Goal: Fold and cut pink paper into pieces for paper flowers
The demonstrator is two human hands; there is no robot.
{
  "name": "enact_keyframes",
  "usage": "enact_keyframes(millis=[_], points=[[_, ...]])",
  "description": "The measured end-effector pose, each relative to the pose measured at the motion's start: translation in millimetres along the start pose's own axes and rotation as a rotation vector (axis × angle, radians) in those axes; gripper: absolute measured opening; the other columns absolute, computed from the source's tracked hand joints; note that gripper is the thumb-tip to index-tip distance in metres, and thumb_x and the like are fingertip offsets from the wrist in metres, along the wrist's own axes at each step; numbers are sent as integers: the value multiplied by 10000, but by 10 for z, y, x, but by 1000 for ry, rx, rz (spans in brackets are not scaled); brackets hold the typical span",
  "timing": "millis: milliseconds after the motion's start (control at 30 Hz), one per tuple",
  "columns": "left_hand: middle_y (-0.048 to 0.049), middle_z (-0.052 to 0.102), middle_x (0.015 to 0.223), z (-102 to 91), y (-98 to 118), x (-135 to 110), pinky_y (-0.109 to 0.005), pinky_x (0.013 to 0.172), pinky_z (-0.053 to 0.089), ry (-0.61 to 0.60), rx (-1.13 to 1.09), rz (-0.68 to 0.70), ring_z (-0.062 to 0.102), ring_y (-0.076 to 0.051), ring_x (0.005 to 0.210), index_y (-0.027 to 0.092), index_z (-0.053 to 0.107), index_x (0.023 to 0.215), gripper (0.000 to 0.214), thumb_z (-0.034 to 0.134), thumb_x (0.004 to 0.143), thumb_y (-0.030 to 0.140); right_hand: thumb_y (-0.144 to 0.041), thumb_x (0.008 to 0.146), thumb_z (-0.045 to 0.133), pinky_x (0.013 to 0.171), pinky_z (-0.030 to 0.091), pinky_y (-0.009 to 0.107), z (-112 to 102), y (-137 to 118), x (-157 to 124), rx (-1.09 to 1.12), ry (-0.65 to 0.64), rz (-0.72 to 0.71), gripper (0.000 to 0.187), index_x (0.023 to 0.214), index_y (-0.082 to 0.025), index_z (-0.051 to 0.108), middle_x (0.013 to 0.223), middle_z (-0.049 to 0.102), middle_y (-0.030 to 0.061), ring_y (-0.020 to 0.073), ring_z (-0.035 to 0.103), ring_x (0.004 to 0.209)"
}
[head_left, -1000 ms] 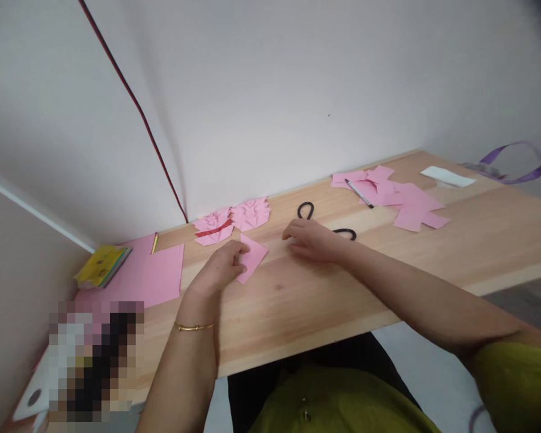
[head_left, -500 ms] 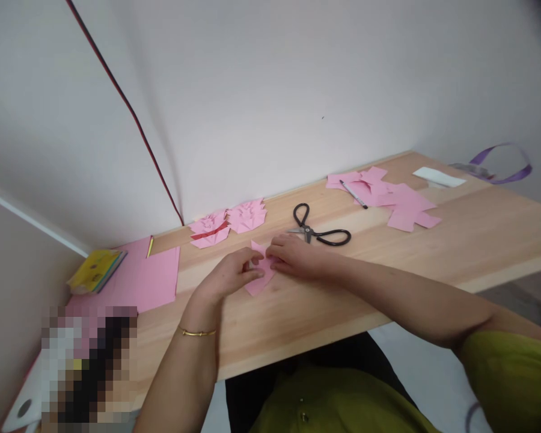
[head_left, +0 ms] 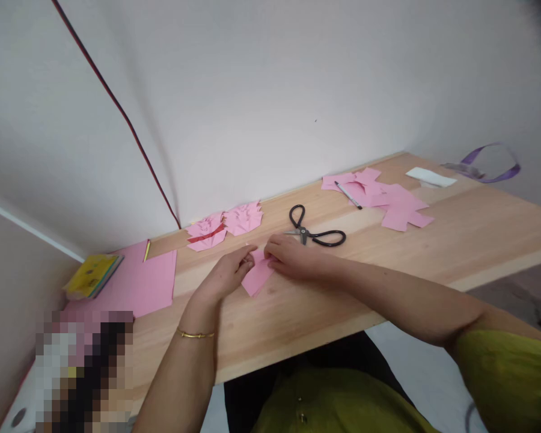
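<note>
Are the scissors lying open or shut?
Open: the scissors lie with their black handles spread wide and blades angled apart.

The sheet [head_left: 255, 281] is matt paper, the table [head_left: 315, 310] smooth-looking wood.

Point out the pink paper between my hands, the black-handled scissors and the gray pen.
Pink paper [head_left: 256, 279]: head view, on its uncovered near part.
Black-handled scissors [head_left: 302, 232]: head view, around the pivot.
Gray pen [head_left: 348, 195]: head view, middle of the barrel.

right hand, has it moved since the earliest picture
Yes: judged against the scissors, the right hand has shifted left and nearer the person's body, now at the pink paper.
</note>
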State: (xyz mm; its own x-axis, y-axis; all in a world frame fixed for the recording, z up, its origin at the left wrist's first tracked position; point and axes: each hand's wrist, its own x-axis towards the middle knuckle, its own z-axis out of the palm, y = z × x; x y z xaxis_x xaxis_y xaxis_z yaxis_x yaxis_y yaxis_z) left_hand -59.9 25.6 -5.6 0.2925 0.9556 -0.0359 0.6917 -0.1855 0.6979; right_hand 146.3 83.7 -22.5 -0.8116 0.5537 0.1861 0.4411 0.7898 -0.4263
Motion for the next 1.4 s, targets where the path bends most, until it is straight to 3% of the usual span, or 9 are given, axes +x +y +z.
enact_keyframes(millis=[333,433,633,800,900,967,1067,1200,1400], points=[[-32,623,849,0,-38,-4,-274,718,439,42,-73,-49,555,-148,758,174,558,1237,424,500,837,300,-196,918,405,776,349,311,-88,38,63,-172,-30,-1,207,850,-141,592,953,608,120,198,545,870],[-17,626,815,-9,-31,-3,-276,728,434,44,-42,-47,555,-147,744,185,577,1214,401,491,844,314,-190,898,400,654,336,278,-330,238,38,-150,31,226,194,827,-150,575,811,633,94,177,543,702],[-7,614,796,13,-58,-2,-271,725,427,56,-49,-46,544,-133,711,178,575,1212,401,497,840,307,-218,856,426,655,369,301,-751,965,-241,-126,609,785,189,955,-157,575,840,656,116,225,553,742],[-4,601,788,31,-125,7,-266,699,415,56,-52,-29,534,-129,706,183,571,1215,401,504,837,300,-226,825,446,745,403,382,-863,1239,-425,-154,690,1152,307,1105,-171,559,1032,613,158,272,557,883],[-12,598,788,49,-156,13,-262,669,412,56,-50,-9,533,-132,701,170,577,1195,398,532,820,292,-246,827,453,792,398,423,-859,1206,-411,-252,705,1141,346,1147,-167,556,1206,519,196,302,531,1006],[-12,595,771,59,-158,15,-260,642,411,67,-24,2,526,-131,678,163,596,1158,373,547,809,285,-249,828,458,787,408,394,-834,1132,-373,-261,639,944,327,1118,-157,576,1163,552,180,283,542,996],[-13,600,745,56,-135,22,-272,643,424,122,65,30,534,-138,671,168,635,1076,298,548,813,276,-273,811,490,697,419,297,-790,982,-341,-90,310,645,253,1013,-187,615,920,648,80,203,588,815],[-61,639,938,25,-117,39,-326,788,464,232,179,120,580,-176,861,182,638,1071,268,550,827,253,-263,703,601,610,386,253,-798,840,-393,-31,-134,639,216,914,-215,606,863,655,26,169,585,729],[-112,553,1288,47,-163,53,-450,1039,370,208,307,187,485,-245,1200,199,577,1218,398,578,822,243,-239,700,600,556,323,229,-822,771,-405,-76,-294,632,100,789,-198,578,770,634,15,140,548,665]])
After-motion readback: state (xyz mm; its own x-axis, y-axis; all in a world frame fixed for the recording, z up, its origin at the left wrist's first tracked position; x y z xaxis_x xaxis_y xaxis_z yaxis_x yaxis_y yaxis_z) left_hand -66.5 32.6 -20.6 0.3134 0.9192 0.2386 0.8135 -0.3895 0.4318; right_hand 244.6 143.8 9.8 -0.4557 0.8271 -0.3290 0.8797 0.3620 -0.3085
